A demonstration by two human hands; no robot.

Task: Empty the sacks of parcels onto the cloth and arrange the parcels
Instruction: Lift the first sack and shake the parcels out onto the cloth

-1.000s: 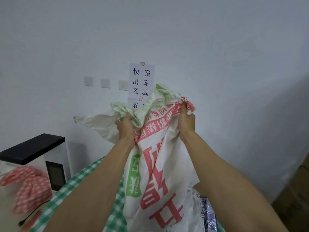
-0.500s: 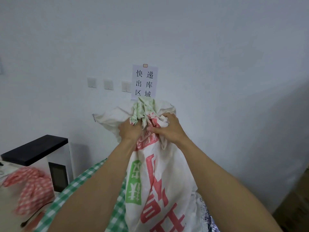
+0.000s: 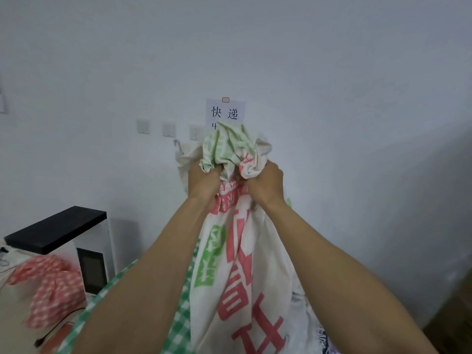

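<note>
Both hands, left hand (image 3: 204, 181) and right hand (image 3: 265, 185), clench the bunched end of the upended sack (image 3: 237, 251), apparently to tip parcels onto the green checked cloth (image 3: 178, 325).

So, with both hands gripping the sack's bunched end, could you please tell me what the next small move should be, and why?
Probably a short upward shake. The left hand and right hand grip the bunched end of the sack held high, its body hanging over the green checked cloth; whether it is empty cannot be seen.
</note>
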